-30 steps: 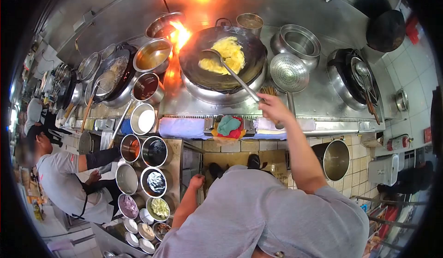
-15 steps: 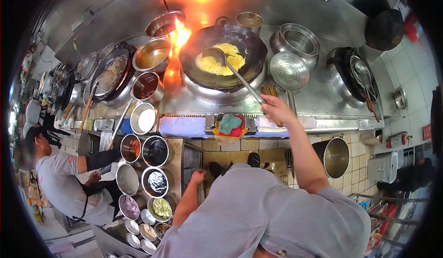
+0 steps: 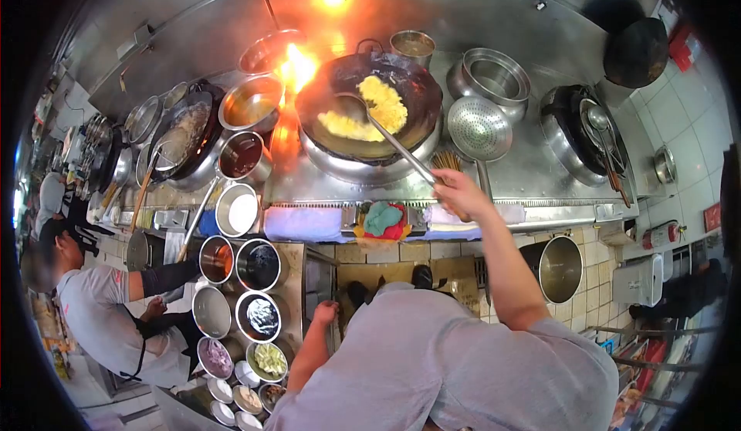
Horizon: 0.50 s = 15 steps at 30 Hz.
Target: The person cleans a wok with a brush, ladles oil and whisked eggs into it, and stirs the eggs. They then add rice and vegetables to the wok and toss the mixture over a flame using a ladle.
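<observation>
Fingers wrapped round its handle, my right hand [image 3: 458, 192] holds a long metal ladle [image 3: 400, 151] out over the burner. The ladle's bowl rests inside a black wok [image 3: 328, 84], at the left of the yellow egg [image 3: 387, 105]. The egg lies in a curved, broken sheet across the wok's middle. My left hand [image 3: 326, 312] hangs low by the edge of the side counter, curled closed, with nothing visible in it. Tall orange flame [image 3: 296, 68] rises at the wok's left rim.
A perforated strainer [image 3: 478, 128] and nested steel pots [image 3: 494, 76] stand right of the wok. Pots of oil [image 3: 252, 101] and dark red sauce [image 3: 241, 154] stand left. Ingredient tubs [image 3: 259, 265] crowd the side counter, where a co-worker [image 3: 108, 315] is on the far side.
The ladle has shifted slightly left and down in the wok. The egg has been pushed from a wider patch into a curved strip, and the flame at the rim has grown.
</observation>
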### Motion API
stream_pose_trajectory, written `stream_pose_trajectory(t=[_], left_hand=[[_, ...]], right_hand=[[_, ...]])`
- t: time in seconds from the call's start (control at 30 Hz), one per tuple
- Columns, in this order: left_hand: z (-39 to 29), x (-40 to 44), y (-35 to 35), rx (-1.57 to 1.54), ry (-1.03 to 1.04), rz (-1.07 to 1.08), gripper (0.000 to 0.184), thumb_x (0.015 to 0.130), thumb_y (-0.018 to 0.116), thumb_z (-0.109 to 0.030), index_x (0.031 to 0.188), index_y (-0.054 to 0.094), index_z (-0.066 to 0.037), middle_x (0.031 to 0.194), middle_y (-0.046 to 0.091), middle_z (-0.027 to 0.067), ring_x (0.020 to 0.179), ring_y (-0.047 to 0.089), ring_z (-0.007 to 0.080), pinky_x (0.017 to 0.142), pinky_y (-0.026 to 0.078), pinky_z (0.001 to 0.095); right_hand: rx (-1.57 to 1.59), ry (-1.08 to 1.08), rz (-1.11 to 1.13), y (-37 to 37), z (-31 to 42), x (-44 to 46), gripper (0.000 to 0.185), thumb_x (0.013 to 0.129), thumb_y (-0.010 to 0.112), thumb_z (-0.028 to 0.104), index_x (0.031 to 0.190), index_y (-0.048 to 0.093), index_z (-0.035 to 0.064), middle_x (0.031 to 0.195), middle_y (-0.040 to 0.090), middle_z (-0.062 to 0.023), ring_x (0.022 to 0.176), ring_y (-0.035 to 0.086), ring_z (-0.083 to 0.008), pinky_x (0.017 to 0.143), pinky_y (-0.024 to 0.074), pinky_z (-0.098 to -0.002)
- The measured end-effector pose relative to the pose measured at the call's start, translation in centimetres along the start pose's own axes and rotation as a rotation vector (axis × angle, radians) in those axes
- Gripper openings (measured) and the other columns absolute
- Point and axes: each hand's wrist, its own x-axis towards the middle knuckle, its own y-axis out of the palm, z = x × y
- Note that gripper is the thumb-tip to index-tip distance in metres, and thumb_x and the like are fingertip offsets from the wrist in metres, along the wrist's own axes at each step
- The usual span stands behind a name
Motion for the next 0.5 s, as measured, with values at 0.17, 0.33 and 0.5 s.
stream_pose_trajectory(t=[0.17,0.33,0.5], left_hand=[[-8.4,-1.4,-0.4,-0.173,0.526,-0.190,0.023,0.089,0.061,-0.023,0.082,0.059,-0.002,0.070,0.061,0.0070,0.064,0.055,0.0172,0.058,0.046,0.0313],[-29.2,-7.0,-1.0,-0.012,1.124,-0.341,0.022,0.088,0.062,-0.021,0.098,0.059,-0.002,0.074,0.060,0.0164,0.070,0.061,0.0308,0.065,0.048,0.0372],[-40.5,-6.9,-2.3,0.414,1.362,-0.807,0.018,0.085,0.062,-0.021,0.100,0.062,-0.012,0.084,0.063,0.0097,0.090,0.059,0.0312,0.086,0.043,0.0447]], right_hand=[[-0.285,0.014,-0.129,-3.9,3.5,-1.9,0.040,0.088,0.057,0.008,0.128,0.052,0.0075,0.076,0.062,-0.0064,0.049,0.052,-0.0117,0.043,0.0426,-0.0279],[-0.605,-0.260,-0.421,3.4,0.7,5.9,0.041,0.087,0.057,0.016,0.128,0.053,0.0114,0.072,0.062,-0.0066,0.048,0.055,-0.0140,0.042,0.0435,-0.0316],[-0.376,0.069,-0.200,4.5,2.1,0.3,0.040,0.089,0.056,0.017,0.129,0.053,0.0126,0.071,0.061,-0.0069,0.047,0.053,-0.0114,0.042,0.0429,-0.0306]])
